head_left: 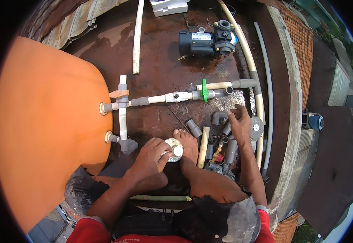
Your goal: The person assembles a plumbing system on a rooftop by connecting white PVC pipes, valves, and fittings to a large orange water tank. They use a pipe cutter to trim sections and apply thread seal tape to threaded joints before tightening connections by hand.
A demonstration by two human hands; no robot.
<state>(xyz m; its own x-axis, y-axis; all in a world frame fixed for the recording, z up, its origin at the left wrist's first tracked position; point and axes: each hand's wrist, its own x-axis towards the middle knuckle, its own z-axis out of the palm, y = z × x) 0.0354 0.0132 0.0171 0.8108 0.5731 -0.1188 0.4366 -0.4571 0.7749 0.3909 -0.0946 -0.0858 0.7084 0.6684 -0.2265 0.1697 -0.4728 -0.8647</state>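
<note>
My left hand (149,157) is closed at a small round whitish can (171,142), its fingers at the white cap (177,151) on top. The can is beside my bare foot (186,142). Over on the right, my right hand (240,124) hangs above loose grey pipe fittings, holding nothing that I can see, its thumb and fingers apart. Closest to those fingertips is a grey elbow fitting (217,117). A short grey coupling (193,128) and a cream pipe piece (203,147) lie between my two hands. A brass valve with a red part (218,156) sits among the fittings.
An orange tank (55,121) stands at left, joined to white pipes with an orange-handled valve (119,94) and a green-handled valve (205,90). Beyond is a black water pump (203,42). Long pipes (265,93) run along the right ledge (288,89). A grey disc (256,127) is beside my right wrist.
</note>
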